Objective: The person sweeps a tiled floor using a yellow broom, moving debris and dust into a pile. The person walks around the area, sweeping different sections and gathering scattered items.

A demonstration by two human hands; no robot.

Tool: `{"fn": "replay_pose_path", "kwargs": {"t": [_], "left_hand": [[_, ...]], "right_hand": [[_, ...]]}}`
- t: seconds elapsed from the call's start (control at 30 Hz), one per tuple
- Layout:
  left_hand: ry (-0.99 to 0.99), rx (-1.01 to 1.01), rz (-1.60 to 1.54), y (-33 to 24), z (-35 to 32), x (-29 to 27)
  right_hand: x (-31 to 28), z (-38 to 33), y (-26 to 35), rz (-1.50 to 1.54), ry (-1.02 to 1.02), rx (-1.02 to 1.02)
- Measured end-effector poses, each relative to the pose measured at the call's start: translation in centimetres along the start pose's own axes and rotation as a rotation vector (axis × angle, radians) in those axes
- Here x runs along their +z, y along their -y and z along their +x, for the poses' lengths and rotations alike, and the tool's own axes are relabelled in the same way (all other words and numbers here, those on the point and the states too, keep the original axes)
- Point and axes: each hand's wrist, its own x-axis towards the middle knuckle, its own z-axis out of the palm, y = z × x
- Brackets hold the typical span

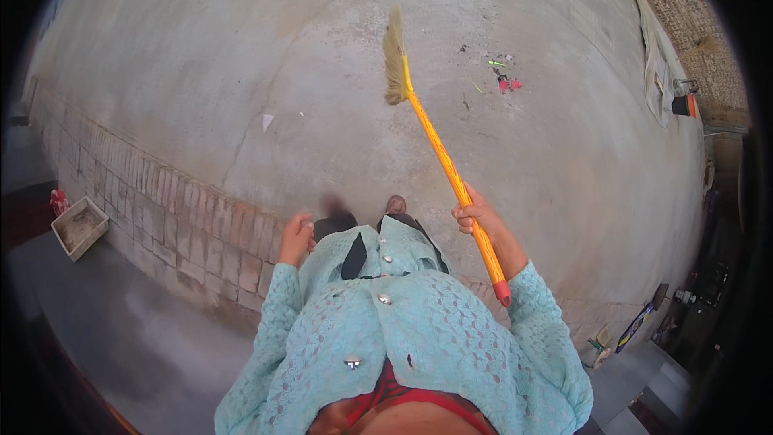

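A broom [442, 145] with an orange-yellow handle slants up and away from me, its pale tan bristles at the far end beside the concrete. My right hand [477, 216] is closed round the handle below its middle, and the red end cap lies near my right forearm. My left hand [297, 238] hangs by my left side with its fingers loosely curled; I see nothing in it. Right of the bristles, a small heap of litter [506, 82] with pink, green and dark bits lies on the floor.
The concrete floor [338, 113] has a white scrap [267, 122] on it. A brick edging [201, 225] runs along the left and behind me. Beyond it sits a pale square tub [80, 229]. At the far right stands an orange and black object [685, 105] near a rough wall [684, 16].
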Motion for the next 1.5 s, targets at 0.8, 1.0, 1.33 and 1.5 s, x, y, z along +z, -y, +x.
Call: {"fn": "replay_pose_path", "kwargs": {"t": [0.8,1.0,1.33,1.5], "left_hand": [[-0.097,-0.231,0.183,6.6,2.0,-4.7],[-0.109,-0.252,0.273,4.3,1.8,-2.1],[-0.18,-0.191,0.156,6.8,0.7,-3.5],[-0.253,-0.224,0.224,8.0,-3.6,-4.6]], "right_hand": [[-0.6,4.1,-6.8,0.015,0.066,-0.063],[-5.7,-5.0,-4.0,-0.017,-0.236,-0.267],[-22.8,-0.4,-7.2,0.495,-0.595,-0.124],[-18.7,4.9,-6.1,0.275,-0.523,-0.022]]}}
